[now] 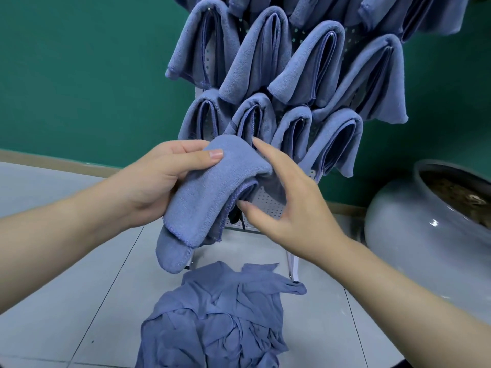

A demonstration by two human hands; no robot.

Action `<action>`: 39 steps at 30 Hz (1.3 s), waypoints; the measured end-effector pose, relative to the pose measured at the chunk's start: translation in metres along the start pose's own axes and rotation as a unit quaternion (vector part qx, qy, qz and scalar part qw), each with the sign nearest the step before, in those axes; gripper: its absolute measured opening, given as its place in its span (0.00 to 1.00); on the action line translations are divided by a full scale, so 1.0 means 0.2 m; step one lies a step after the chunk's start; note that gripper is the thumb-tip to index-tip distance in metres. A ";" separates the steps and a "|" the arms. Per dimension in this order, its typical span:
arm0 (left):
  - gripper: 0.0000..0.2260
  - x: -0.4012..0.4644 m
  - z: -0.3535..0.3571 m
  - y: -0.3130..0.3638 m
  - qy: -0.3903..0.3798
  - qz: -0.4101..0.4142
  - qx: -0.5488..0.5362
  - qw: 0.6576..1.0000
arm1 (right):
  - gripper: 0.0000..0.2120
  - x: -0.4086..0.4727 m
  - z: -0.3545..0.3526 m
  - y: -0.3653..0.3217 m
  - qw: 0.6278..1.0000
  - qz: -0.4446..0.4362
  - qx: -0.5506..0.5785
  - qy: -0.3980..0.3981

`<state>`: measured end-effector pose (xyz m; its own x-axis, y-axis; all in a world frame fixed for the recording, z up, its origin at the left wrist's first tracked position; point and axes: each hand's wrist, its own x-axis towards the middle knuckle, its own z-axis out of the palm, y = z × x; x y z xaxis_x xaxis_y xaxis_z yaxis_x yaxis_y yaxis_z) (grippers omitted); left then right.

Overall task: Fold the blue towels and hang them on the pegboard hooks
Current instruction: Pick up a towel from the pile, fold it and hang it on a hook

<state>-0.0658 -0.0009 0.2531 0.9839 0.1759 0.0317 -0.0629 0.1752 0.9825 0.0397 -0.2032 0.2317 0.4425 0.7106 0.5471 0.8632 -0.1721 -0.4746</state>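
My left hand (162,176) grips a folded blue towel (204,192) from the left, thumb on its top fold, just in front of the lower part of the white pegboard (268,203). The towel droops down past my palm. My right hand (287,197) is beside it on the right, fingers straight and spread, fingertips touching the towel's inner fold. Several folded blue towels (265,57) hang in rows on the pegboard hooks above. A heap of loose blue towels (220,320) lies on the floor below.
A large grey ceramic pot (425,235) with dark contents stands on the right, close to the pegboard stand's foot (293,269). A green wall (79,75) is behind. The floor is pale grey tile (66,301).
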 end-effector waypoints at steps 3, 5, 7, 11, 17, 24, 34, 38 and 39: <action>0.12 0.00 0.02 -0.01 -0.012 -0.006 -0.004 1.000 | 0.33 0.02 0.04 -0.01 0.997 0.033 0.056 0.044; 0.12 0.00 0.04 -0.02 -0.022 -0.014 -0.009 1.000 | 0.29 0.02 0.05 -0.01 0.995 0.049 0.065 0.060; 0.12 0.00 0.04 -0.04 -0.018 -0.020 0.015 1.000 | 0.25 0.02 0.06 0.00 0.994 0.065 0.064 0.066; 0.13 0.03 0.01 -0.13 0.108 0.039 0.222 0.968 | 0.10 0.00 0.09 0.00 0.995 0.086 0.010 0.054; 0.19 0.00 0.03 -0.21 0.062 0.170 0.444 0.878 | 0.19 0.04 0.09 0.00 0.970 0.231 0.007 0.071; 0.14 0.02 0.16 -0.28 0.141 0.169 0.419 0.881 | 0.12 0.12 0.15 -0.03 0.941 0.309 0.064 0.124; 0.10 0.12 -0.08 -0.21 0.238 0.177 0.445 0.845 | 0.11 0.30 0.29 -0.05 0.950 0.276 0.069 0.127; 0.11 0.17 -0.25 -0.18 0.241 0.191 0.477 0.823 | 0.06 0.39 0.37 -0.01 0.966 0.227 0.030 0.118; 0.11 0.19 -0.29 -0.17 0.242 0.194 0.482 0.820 | 0.06 0.41 0.39 0.00 0.970 0.215 0.019 0.111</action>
<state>-0.0356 0.0558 0.2112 0.7251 0.4420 0.5281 0.0360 -0.7901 0.6119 0.0565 -0.0914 0.2219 0.8049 0.4130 0.4261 0.5795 -0.3923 -0.7144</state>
